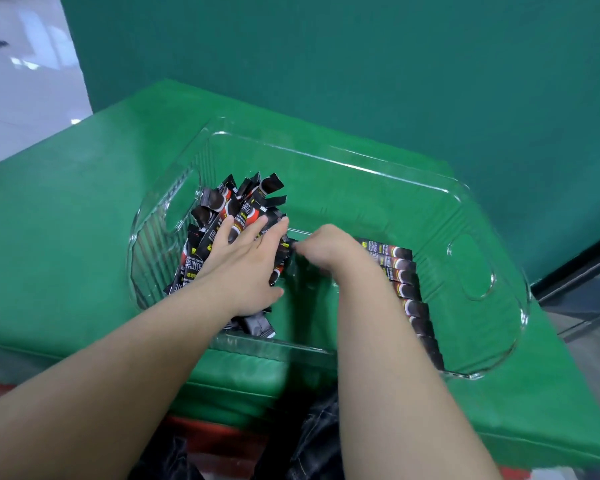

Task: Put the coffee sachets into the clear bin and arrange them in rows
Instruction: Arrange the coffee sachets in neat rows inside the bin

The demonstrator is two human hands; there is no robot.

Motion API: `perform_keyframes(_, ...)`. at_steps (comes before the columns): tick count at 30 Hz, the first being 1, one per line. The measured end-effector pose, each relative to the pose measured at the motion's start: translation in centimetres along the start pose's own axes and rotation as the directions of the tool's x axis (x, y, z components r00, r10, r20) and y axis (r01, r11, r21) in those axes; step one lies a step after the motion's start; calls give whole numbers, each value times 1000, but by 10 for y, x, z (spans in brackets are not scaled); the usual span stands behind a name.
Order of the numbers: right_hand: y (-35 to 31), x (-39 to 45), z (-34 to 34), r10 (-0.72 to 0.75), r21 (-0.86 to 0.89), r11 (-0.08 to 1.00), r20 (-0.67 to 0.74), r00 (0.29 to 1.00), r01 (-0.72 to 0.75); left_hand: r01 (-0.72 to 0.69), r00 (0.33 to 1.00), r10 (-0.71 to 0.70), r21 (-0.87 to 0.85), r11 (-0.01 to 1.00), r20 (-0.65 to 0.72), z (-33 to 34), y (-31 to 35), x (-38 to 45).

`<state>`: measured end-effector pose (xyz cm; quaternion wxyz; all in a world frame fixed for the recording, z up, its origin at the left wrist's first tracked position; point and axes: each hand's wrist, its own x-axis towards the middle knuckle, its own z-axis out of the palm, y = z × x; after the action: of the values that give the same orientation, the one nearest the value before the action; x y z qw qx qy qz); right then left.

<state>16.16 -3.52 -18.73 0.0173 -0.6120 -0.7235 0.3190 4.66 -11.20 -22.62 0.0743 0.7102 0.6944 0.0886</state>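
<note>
Clear plastic, ribbed along its walls and cut with an oval handle slot at either end, forms the bin (343, 161) that sits on a green-covered worktop (66, 220) against a darker green backdrop (361, 64). Inside it, at the left end, a loose heap of coffee sachets (243, 206) lies at all angles: slim black stick packs with white lettering, a red band and a picture of a dark cup, their crimped ends sticking up toward the far wall. At the right, along the near side, a tidy row of sachets (407, 275) lies side by side, each pack touching the next, cup pictures lined up at the right-hand ends. A person reaches into the bin with both bare forearms. The left hand (243, 258) lies flat on the heap, fingers straight and spread, pressing on the packs rather than gripping any. The right hand (329, 249) hovers over the middle of the bin between heap and row, fingers curled downward toward the heap's edge; whether it holds a sachet cannot be told, as the fingertips are blurred and turned away. Pale floor (21, 81) shows at upper left, dark clothing at the bottom edge.
</note>
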Motion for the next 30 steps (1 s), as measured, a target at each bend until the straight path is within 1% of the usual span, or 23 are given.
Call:
perform_keyframes(3, 2, 6, 14, 59, 154, 986, -13, 998, -56, 8, 1000, -8, 9, 1000, -7, -1, 1, 0)
perform_keyframes(8, 8, 17, 15, 79, 365, 928, -4, 997, -72, 13, 1000, -13, -7, 1000, 12, -4, 4, -4)
perform_keyframes(14, 5, 28, 17, 51, 439, 898, -9, 999, -42, 6, 999, -7, 33, 999, 32, -6, 5, -5)
perform_keyframes(16, 7, 32, 17, 51, 511, 859, -9, 999, -39, -3, 999, 1, 38, 999, 35, -6, 4, -6)
perform_keyframes(19, 15, 32, 5, 116, 640, 766, -45, 992, -60, 3, 998, -7, 64, 998, 60, -7, 4, -5)
perform_keyframes(21, 26, 31, -9, 146, 655, 755, -118, 982, -33, -1, 996, -11, 133, 991, 87, -7, 5, -4)
perform_keyframes(24, 36, 28, -21, 160, 637, 770, -241, 957, 31, -1, 992, -27, 220, 976, 125, -7, 8, -2)
perform_keyframes(27, 38, 24, -21, 166, 618, 786, -267, 949, 37, 2, 985, -52, 287, 958, 167, -7, 9, -2)
perform_keyframes(30, 36, 24, -20, 150, 549, 835, -286, 946, 33, 1, 977, -84, 392, 920, 195, -8, 11, -1)
